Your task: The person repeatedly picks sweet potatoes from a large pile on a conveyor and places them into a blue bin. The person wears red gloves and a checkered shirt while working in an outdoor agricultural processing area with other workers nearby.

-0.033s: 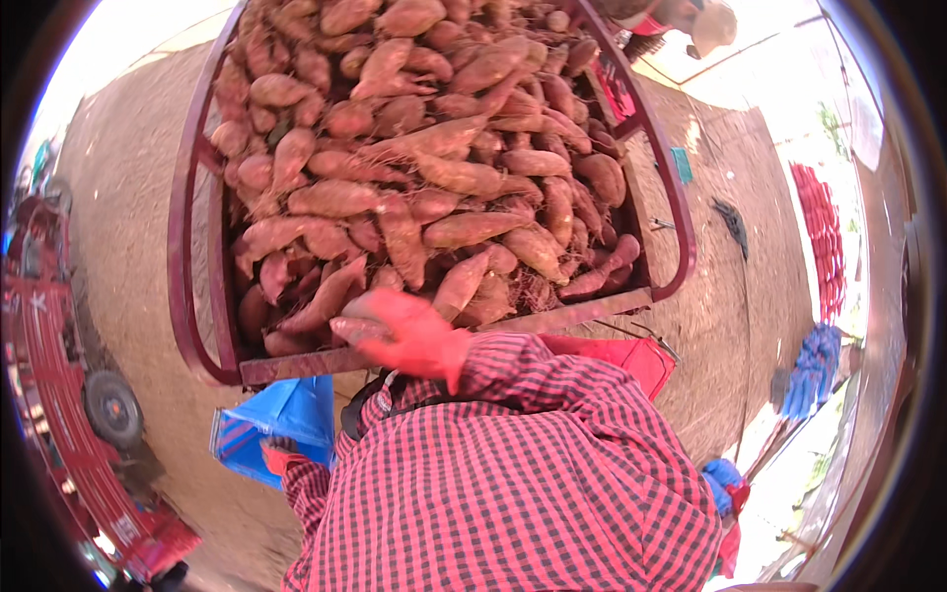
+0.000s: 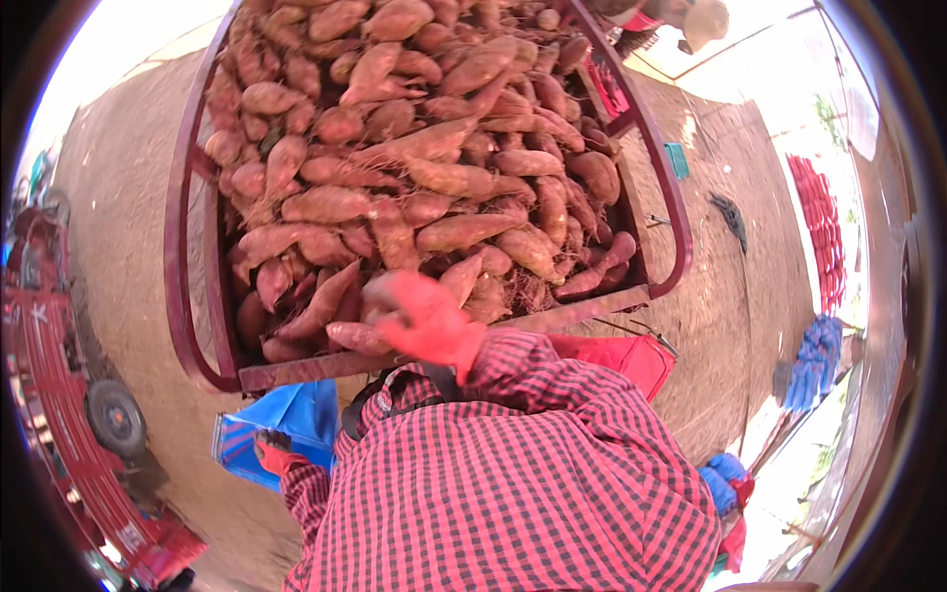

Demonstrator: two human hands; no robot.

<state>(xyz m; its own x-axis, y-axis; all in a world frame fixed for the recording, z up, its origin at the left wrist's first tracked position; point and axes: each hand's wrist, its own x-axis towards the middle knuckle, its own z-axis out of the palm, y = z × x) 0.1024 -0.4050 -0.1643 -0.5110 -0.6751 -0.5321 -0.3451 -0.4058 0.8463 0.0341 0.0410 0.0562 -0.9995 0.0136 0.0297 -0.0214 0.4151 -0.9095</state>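
A heap of reddish sweet potatoes (image 2: 414, 168), with thin roots on many of them, fills a maroon metal cart (image 2: 681, 237). At the cart's front edge my right hand (image 2: 429, 321), in a red glove, is over the heap with its fingers apart, slightly blurred. A single sweet potato (image 2: 358, 337) lies beside its fingertips, against the front rail. Lower left, my left hand (image 2: 274, 452), gloved in red with dark fingers, is at the mouth of a blue bag (image 2: 306, 409). Whether it grips anything there is hidden.
A red bag (image 2: 631, 360) hangs at the cart's front right. Left of me stands a red vehicle with a black tyre (image 2: 115, 416). Stacked red sacks (image 2: 817, 232), blue bundles (image 2: 814, 365) and a dark cloth (image 2: 730, 219) are on the right. Another person (image 2: 681, 20) is beyond the cart.
My right hand has shifted right, off the sweet potato by the front rail, so more of that potato shows. My left hand has moved slightly up and left at the blue bag.
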